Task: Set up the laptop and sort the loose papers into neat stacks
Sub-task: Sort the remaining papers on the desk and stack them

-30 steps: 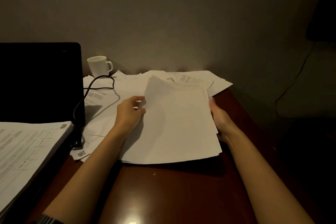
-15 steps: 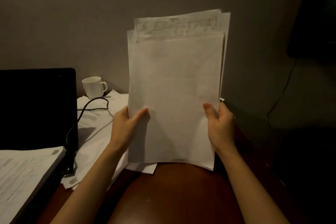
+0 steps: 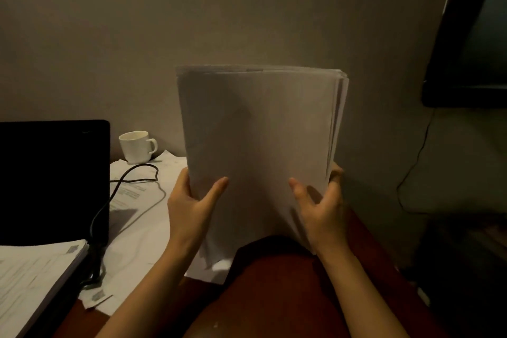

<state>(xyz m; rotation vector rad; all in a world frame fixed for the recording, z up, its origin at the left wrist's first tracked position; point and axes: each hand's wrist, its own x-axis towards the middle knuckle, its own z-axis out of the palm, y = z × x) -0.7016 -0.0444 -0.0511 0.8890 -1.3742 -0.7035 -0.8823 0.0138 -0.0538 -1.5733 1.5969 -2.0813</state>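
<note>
Nearest me, at the lower left, one stack of printed pages (image 3: 33, 277) rests on the laptop (image 3: 52, 181); its print is too blurred to read. I hold one sheaf of papers (image 3: 258, 145) upright over the reddish-brown desk (image 3: 274, 296), its lower edge down near the desktop. My left hand (image 3: 189, 206) grips its left edge, thumb across the front and fingers behind. My right hand (image 3: 321, 208) grips the right edge the same way, thumb on the front sheet. Loose sheets (image 3: 142, 214) lie on the desk to the left, their print unreadable, with one black cable (image 3: 120, 186) across them. Farther back, one white mug (image 3: 136, 146) stands by the wall.
</note>
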